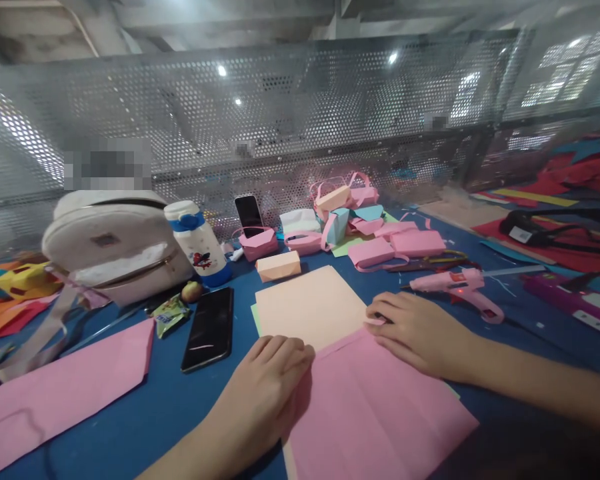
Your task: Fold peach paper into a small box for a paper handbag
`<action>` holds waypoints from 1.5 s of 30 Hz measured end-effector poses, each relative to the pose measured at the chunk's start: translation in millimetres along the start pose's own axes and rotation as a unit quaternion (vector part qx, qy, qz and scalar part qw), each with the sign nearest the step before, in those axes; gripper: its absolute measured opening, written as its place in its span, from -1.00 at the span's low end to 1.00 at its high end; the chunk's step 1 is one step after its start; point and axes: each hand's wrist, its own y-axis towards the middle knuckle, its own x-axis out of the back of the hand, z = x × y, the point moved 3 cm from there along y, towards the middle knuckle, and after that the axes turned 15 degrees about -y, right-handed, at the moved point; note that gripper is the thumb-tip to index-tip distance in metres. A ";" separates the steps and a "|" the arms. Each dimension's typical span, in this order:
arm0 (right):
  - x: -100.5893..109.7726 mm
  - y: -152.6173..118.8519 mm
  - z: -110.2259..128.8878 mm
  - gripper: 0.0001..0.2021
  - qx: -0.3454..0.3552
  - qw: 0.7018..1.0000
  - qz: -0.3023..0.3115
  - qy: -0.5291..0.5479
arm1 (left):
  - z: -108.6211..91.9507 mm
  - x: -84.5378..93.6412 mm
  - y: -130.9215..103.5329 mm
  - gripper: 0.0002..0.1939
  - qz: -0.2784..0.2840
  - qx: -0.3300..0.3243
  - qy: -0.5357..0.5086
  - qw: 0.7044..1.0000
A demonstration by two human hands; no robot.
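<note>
A pink sheet of paper [380, 413] lies in front of me, a narrow folded strip running along its far edge. My left hand [280, 380] is closed at the far left corner of that edge, fingers curled and thumb hidden. At the other end of the strip, my right hand [420, 330] pinches the paper between thumb and fingers. Under the pink sheet is a cream sheet [305, 303], its far part showing, with thin green edges peeking out below. A pink hot glue gun [463, 287] with a glue stick lies just beyond my right hand.
A black phone [209, 330], a snack packet [170, 315] and a bottle [200, 247] stand or lie to the left, near a white backpack [115, 240]. Folded pink paper [75, 393] lies far left. Several small paper bags [373, 253] sit at the back before a perforated metal panel [290, 113].
</note>
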 end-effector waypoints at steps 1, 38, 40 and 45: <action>0.1 -1.8 -1.4 -0.77 -0.004 1.000 0.000 -0.010 | -0.5 1.0 -1.2 -0.54 0.000 0.002 -0.003 1.000; -23.5 -20.2 25.3 -0.78 -0.065 0.971 -0.016 -0.231 | -22.5 35.7 7.7 -0.73 -0.062 0.003 0.232 0.971; -21.4 -19.1 26.6 -0.75 -0.070 0.970 -0.009 -0.234 | -31.7 32.1 33.6 -0.73 -0.092 -0.025 0.267 0.959; 0.6 -21.0 10.8 -0.80 -0.120 0.984 -0.001 -0.130 | -46.5 -14.0 87.8 -0.89 -0.042 -0.046 0.177 0.982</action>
